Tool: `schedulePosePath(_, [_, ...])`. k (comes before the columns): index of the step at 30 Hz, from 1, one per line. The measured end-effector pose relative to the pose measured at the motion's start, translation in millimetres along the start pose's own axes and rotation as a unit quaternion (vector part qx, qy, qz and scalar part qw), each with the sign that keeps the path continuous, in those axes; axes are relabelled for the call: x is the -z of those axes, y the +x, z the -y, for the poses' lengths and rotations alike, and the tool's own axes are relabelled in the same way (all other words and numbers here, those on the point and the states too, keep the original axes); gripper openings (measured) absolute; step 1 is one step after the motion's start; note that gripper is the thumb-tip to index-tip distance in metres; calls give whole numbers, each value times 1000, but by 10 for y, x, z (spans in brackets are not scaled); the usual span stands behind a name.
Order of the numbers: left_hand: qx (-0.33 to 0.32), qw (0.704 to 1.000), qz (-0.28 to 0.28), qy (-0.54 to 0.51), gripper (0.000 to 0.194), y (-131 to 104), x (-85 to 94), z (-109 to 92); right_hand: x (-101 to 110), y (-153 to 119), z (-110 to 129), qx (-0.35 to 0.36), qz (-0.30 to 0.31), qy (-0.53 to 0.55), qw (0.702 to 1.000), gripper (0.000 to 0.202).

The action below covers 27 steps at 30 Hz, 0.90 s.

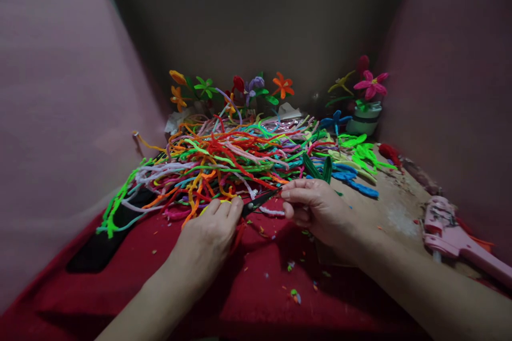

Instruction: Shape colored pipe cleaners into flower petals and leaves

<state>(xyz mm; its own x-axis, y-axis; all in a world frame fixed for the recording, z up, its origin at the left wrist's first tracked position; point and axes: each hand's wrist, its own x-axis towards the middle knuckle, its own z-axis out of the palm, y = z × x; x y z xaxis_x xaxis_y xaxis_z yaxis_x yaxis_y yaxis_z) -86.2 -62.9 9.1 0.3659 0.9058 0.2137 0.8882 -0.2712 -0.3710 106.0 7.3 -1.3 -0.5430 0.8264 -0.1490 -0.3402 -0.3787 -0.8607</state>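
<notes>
My left hand is closed round the handle end of small dark scissors, whose blades point right towards my other hand. My right hand is pinched near the blade tips; what lies between its fingertips is too small to make out. Just behind both hands spreads a big tangled heap of coloured pipe cleaners. Bent dark green pieces stand up behind my right hand, and a pale fuzzy strip lies beneath the blades.
Fuzzy flowers stand along the back, with a pink one in a pale pot. A pink glue gun lies at the right, a black flat object at the left. Scraps dot the red cloth.
</notes>
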Motion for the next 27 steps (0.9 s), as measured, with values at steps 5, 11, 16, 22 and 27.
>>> schedulePosePath(5, [-4,997,5,-76,36,-15,-126,46,-21,6,38,0,-7,-2,1000,8])
schedulePosePath(11, [1,998,17,-66,38,-1,-132,37,-40,2,56,-4,-20,-32,999,5])
schedulePosePath(16, [18,1000,10,1,39,33,-10,-36,-54,-8,32,-2,-25,-51,998,6])
schedulePosePath(22, [13,998,-37,-40,36,37,-99,31,-40,0,6,-5,-34,-45,998,6])
schedulePosePath(27, [29,989,-63,-132,34,-57,-206,289,1,27,66,0,-41,-11,999,10])
